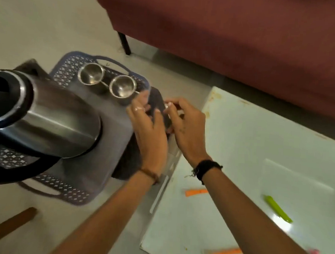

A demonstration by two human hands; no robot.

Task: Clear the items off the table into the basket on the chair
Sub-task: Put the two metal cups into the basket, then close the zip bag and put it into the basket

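1. Two steel cups [91, 73] sit round and shiny in our perforated plastic basket [68, 69], just beyond our left hand [149, 133].
2. Left of both hands stands the brushed-steel kettle [51, 117].
3. Our hands hold a clear sheet [168, 160]; fingers curled.
4. Right: the glossy tabletop [260, 136] with orange strips [196, 192].

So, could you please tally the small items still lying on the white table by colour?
Orange strips: 2, one near the wrist and one at the near edge
Green stick: 1
Pink item: 1, blurred at the near right edge, so I cannot tell what it is
Total: 4
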